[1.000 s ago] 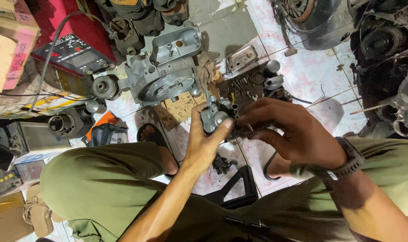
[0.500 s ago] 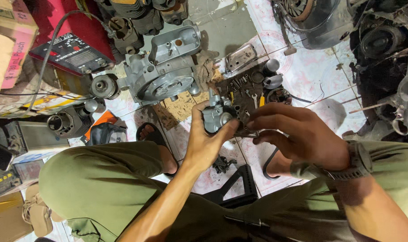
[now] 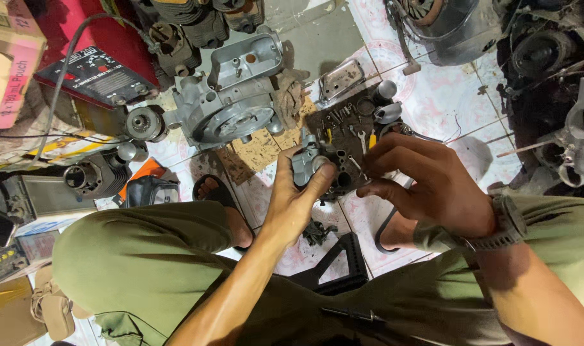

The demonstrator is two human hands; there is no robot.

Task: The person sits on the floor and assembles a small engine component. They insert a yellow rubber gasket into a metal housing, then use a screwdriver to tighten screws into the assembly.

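Item: small grey carburettor body, held over a tiled workshop floor.

Left to right: red welding unit and finned cylinder at the far side; grey engine crankcase on cardboard just above my hands; my left hand with fingers closed around the carburettor body, thumb across its face; my right hand with fingers curled in narrow at the part's right side, pinching what may be a small screw or tool, too shadowed to tell; dark tray of loose bolts and spanners directly beneath. Risk, as I judge it: the piece sits high in my fingertips, so a slip would drop it among the loose hardware, and any small fitting let go could vanish there.
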